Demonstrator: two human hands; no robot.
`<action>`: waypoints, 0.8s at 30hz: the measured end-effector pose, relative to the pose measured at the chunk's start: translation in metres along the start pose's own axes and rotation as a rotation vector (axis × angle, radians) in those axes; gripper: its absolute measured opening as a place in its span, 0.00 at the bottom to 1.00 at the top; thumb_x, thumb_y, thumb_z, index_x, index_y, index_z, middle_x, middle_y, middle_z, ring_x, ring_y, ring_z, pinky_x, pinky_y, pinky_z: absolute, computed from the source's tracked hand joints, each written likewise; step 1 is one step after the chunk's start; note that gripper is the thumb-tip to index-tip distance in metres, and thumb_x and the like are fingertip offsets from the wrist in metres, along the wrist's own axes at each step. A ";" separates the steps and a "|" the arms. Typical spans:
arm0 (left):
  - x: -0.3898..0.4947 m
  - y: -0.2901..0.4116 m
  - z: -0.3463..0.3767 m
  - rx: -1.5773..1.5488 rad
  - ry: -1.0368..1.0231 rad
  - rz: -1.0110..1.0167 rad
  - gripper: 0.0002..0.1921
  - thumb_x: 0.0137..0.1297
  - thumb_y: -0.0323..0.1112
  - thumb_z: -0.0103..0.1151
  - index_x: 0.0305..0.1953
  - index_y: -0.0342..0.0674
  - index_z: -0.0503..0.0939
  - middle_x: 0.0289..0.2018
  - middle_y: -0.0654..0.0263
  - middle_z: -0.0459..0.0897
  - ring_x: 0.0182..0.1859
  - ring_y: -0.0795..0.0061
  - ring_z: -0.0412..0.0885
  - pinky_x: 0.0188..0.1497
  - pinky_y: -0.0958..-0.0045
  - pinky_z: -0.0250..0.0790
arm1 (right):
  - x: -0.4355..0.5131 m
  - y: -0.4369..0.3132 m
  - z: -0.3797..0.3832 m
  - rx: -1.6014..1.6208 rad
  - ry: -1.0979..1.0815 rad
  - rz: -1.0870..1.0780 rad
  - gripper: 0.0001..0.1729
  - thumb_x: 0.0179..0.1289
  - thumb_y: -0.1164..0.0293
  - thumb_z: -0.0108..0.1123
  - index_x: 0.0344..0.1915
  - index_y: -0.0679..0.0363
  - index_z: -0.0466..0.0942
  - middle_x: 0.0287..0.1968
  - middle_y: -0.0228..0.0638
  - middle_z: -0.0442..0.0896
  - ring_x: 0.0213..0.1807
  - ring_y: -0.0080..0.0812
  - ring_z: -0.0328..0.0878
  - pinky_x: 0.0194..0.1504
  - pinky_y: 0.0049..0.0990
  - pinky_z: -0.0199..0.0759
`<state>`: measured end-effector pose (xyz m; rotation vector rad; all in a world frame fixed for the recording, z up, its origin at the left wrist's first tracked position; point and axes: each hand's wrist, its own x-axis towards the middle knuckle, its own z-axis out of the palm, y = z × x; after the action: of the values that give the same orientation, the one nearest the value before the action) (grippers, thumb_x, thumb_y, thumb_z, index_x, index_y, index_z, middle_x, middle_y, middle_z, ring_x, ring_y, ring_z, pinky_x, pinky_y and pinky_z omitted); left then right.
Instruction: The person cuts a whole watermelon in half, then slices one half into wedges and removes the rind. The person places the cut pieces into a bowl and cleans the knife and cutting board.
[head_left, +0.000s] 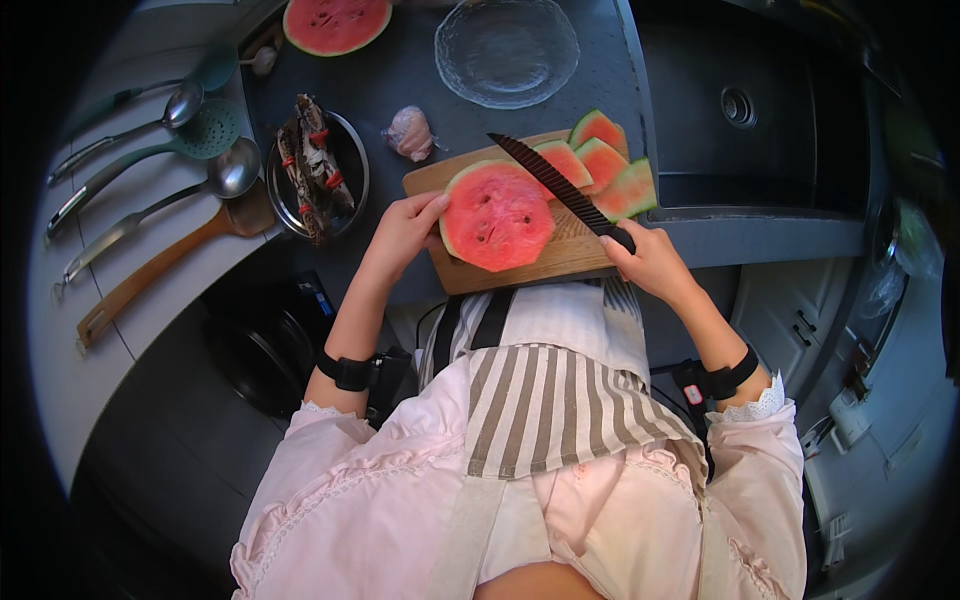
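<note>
On a wooden cutting board (480, 280) lies a watermelon half (499, 225), its red cut face up with a few dark seeds. My left hand (409, 226) grips its left edge, thumb on the rim and fingers partly hidden. In my right hand (651, 255) is the handle of a black knife with a ridged blade (551, 180). The blade points up and to the left, across the gap between the melon and several cut rind pieces (604, 165). Those pieces overlap at the board's right end, with red flesh still on them.
A clear glass plate (507, 52) sits beyond the board. Another watermelon half (337, 22) lies at the back left. A plastic-wrapped lump (411, 133) and a metal bowl (364, 169) of tied crabs (315, 172) are left. A dark sink (750, 165) is right; utensils (172, 225) line the left wall.
</note>
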<state>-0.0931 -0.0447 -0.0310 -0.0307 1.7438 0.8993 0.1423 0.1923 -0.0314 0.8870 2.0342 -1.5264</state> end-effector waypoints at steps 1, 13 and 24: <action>0.000 0.000 0.000 0.002 0.006 0.006 0.19 0.73 0.44 0.52 0.54 0.36 0.79 0.39 0.67 0.83 0.39 0.81 0.79 0.39 0.78 0.73 | 0.001 -0.002 -0.003 0.002 -0.020 0.006 0.19 0.65 0.59 0.57 0.34 0.68 0.75 0.20 0.46 0.79 0.20 0.44 0.77 0.30 0.35 0.71; 0.005 -0.005 -0.003 0.019 -0.001 0.009 0.20 0.72 0.45 0.54 0.56 0.37 0.78 0.41 0.69 0.83 0.41 0.84 0.78 0.40 0.81 0.71 | 0.011 -0.004 -0.012 -0.102 -0.106 -0.051 0.20 0.65 0.59 0.57 0.34 0.69 0.74 0.17 0.42 0.76 0.17 0.31 0.75 0.26 0.31 0.70; 0.006 -0.003 -0.005 0.043 -0.018 0.014 0.20 0.72 0.44 0.54 0.55 0.35 0.79 0.40 0.69 0.82 0.39 0.85 0.77 0.38 0.82 0.71 | 0.026 0.009 0.010 0.060 -0.262 0.084 0.19 0.67 0.59 0.55 0.32 0.67 0.73 0.14 0.35 0.74 0.16 0.28 0.73 0.23 0.31 0.68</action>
<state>-0.0982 -0.0473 -0.0377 0.0181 1.7479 0.8697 0.1301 0.1900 -0.0580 0.7408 1.7528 -1.5742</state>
